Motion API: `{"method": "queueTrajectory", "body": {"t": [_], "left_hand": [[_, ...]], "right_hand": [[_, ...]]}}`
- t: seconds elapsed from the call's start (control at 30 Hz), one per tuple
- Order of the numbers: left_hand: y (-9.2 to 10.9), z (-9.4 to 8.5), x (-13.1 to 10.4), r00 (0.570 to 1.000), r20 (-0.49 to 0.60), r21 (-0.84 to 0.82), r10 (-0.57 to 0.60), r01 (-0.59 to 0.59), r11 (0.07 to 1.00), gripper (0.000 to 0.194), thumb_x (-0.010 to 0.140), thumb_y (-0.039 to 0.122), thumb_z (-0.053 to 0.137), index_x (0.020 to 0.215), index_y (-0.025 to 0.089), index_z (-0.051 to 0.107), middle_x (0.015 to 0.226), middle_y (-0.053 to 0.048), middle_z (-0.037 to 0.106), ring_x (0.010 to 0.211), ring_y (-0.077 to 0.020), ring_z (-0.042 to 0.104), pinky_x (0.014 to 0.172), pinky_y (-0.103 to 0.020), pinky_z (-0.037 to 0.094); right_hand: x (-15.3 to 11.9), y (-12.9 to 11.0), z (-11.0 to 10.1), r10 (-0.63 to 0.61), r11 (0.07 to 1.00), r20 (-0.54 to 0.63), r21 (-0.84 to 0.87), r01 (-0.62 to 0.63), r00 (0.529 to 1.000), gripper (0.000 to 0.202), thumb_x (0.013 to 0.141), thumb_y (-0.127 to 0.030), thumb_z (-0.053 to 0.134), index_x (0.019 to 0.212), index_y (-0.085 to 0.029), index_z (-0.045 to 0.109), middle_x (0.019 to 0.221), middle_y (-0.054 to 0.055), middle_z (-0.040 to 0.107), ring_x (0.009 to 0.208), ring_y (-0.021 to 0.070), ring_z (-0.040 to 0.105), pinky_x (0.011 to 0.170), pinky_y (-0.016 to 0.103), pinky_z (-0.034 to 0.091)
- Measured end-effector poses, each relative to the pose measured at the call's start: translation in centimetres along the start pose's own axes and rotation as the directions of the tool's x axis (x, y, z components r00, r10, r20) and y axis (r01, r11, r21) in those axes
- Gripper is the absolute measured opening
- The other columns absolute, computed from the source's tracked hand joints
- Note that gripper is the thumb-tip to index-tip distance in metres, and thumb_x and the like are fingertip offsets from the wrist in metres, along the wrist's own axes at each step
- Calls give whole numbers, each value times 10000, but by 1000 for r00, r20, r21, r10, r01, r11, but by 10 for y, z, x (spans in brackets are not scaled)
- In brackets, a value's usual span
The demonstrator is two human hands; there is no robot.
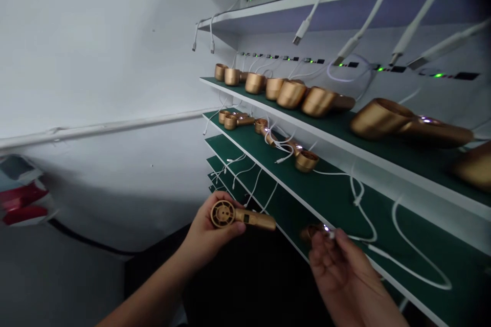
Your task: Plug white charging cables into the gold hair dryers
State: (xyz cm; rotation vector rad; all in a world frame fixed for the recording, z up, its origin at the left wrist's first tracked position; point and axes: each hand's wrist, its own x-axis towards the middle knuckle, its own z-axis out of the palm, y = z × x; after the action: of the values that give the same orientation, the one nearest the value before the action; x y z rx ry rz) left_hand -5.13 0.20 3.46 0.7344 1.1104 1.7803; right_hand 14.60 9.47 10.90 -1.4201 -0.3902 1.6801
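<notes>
My left hand holds a gold handheld fan by its round head, the handle pointing right. My right hand is at the front edge of a green-matted shelf, its fingers pinched on the plug end of a white charging cable. A second gold fan lies on that shelf right at my right fingertips, partly hidden by them.
Several gold fans stand in a row on the upper green shelf, more fans lie on the middle one with loose white cables. USB cables hang from the top shelf below green indicator lights. A white wall is at left.
</notes>
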Motion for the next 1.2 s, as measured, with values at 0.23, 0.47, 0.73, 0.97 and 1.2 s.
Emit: {"method": "queueTrajectory", "body": {"t": [0.23, 0.47, 0.73, 0.97, 1.2], "left_hand": [[-4, 40, 0, 991, 134, -281, -6, 44, 959, 419, 737, 140, 784, 1031, 252, 507, 1034, -25, 633, 928, -153, 593, 802, -252, 471], [-8, 47, -2, 975, 211, -444, -75, 164, 881, 414, 746, 127, 771, 1034, 269, 510, 1030, -18, 626, 885, -127, 603, 749, -209, 472], [-7, 48, -2, 980, 188, -427, -67, 143, 893, 427, 730, 130, 788, 1023, 271, 511, 1039, -12, 617, 913, -134, 590, 782, -222, 470], [-10, 44, -1, 981, 193, -390, 0, 77, 917, 429, 753, 127, 770, 1042, 270, 487, 1043, -13, 613, 921, -133, 583, 801, -235, 470], [-11, 40, -5, 978, 188, -312, 90, -27, 950, 443, 758, 84, 752, 1059, 250, 473, 1048, -13, 624, 935, -125, 597, 810, -225, 487]], "right_hand": [[-7, 5, -18, 21, 977, 232, -212, 30, 973, 492, 590, -447, 841, 1024, -291, 670, 1110, 51, 679, 925, 241, 652, 589, 277, 588], [-20, 14, -12, -326, 892, 266, -229, 389, 907, 415, 639, -502, 792, 955, -268, 660, 979, 40, 706, 824, 214, 652, 582, 269, 567], [-24, 16, -9, -310, 904, 256, -218, 367, 916, 415, 606, -529, 808, 888, -260, 665, 955, 38, 706, 772, 177, 634, 578, 233, 551], [-22, 19, -8, -412, 830, 231, -305, 467, 882, 438, 599, -521, 808, 901, -235, 668, 905, 41, 709, 771, 187, 641, 582, 233, 547], [-20, 14, -15, -403, 776, 267, -407, 481, 876, 491, 577, -531, 820, 905, -195, 679, 883, 48, 709, 760, 148, 633, 633, 163, 538]]}}
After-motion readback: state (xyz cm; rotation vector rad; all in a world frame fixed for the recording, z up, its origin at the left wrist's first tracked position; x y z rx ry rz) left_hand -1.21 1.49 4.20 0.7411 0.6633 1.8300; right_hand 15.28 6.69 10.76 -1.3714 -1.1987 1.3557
